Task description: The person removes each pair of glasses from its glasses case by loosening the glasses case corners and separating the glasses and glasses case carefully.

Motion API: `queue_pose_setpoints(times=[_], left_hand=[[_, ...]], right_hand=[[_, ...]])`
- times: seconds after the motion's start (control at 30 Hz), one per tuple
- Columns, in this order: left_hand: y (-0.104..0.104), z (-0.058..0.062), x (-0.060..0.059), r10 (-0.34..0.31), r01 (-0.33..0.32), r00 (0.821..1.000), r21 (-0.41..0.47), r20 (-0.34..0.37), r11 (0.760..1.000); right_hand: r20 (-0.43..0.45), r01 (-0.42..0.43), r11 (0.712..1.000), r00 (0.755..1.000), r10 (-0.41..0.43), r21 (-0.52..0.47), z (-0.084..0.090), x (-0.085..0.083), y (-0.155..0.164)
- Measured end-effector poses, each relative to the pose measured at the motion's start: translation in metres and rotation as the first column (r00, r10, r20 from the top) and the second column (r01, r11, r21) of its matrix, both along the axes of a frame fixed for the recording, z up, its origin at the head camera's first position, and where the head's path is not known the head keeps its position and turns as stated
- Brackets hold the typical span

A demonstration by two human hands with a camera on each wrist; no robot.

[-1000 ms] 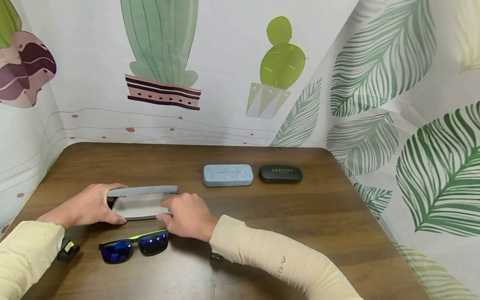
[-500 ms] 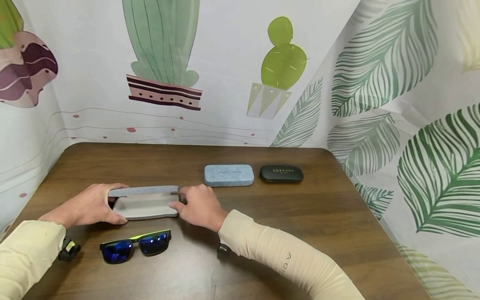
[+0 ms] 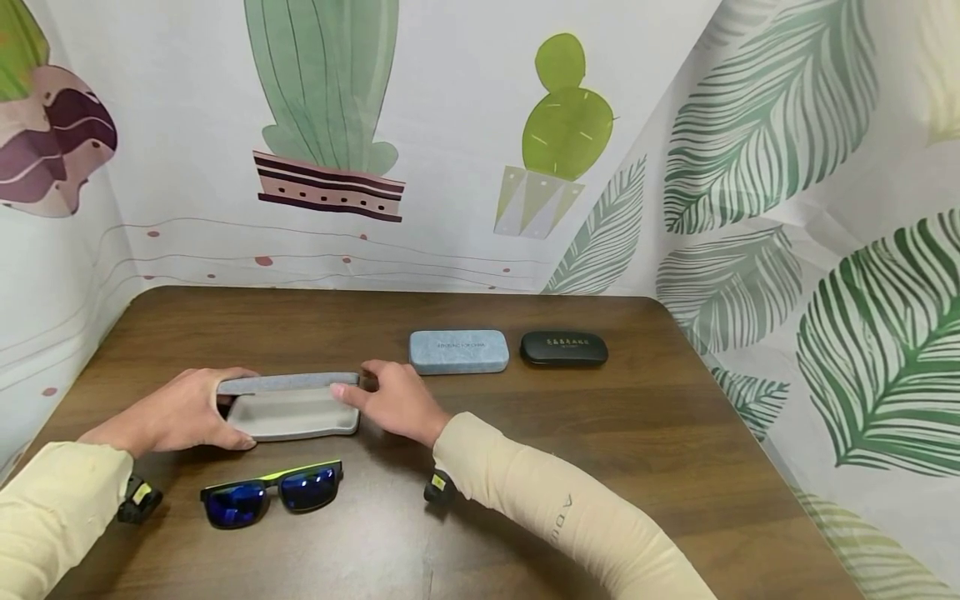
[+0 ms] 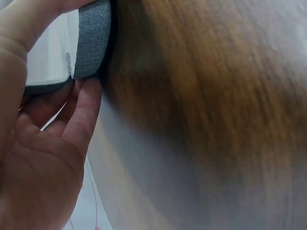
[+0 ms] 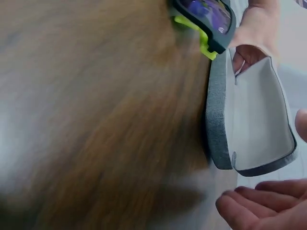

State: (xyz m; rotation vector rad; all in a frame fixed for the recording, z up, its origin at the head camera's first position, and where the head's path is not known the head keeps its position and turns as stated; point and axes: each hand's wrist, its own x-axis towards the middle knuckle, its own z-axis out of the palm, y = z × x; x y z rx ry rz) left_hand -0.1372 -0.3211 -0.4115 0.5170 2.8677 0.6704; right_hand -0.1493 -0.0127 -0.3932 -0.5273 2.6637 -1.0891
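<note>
Open grey case on table, left hand gripping its end; right hand relaxed at its other end. Sunglasses just in front. Blue case and black case behind bear lettering, perhaps logos, illegible.

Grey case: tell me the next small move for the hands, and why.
Probably the right hand should drop back to the sunglasses and lift them. The grey case already lies open and empty, the left hand grips its left end, and the right hand only touches the lid's right end, its fingers loose in the right wrist view.
</note>
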Motion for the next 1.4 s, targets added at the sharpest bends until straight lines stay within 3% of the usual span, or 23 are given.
queue_pose_setpoints(times=[0.27,0.5,0.7,1.0,1.4], left_hand=[[-0.001,-0.002,0.0,0.0,0.0,1.0,-0.008,-0.009,1.0],[0.0,-0.001,-0.002,0.002,-0.002,1.0,-0.012,0.009,1.0],[0.0,-0.002,-0.001,-0.004,0.004,1.0,-0.01,0.005,1.0],[-0.001,0.001,-0.001,-0.019,0.02,0.999,0.011,-0.03,1.0],[0.0,0.002,-0.001,-0.021,0.022,0.999,0.005,-0.032,1.0]], right_hand=[[0.151,-0.031,0.99,0.987,0.051,-0.135,-0.011,-0.018,-0.006],[0.304,0.003,0.965,0.949,0.08,-0.262,-0.011,-0.031,-0.004],[0.374,0.032,0.944,0.922,0.098,-0.328,-0.01,-0.036,-0.006],[0.37,0.013,0.94,0.921,0.121,-0.34,-0.009,-0.039,-0.006],[0.293,-0.057,0.956,0.945,0.145,-0.288,-0.007,-0.04,-0.002]])
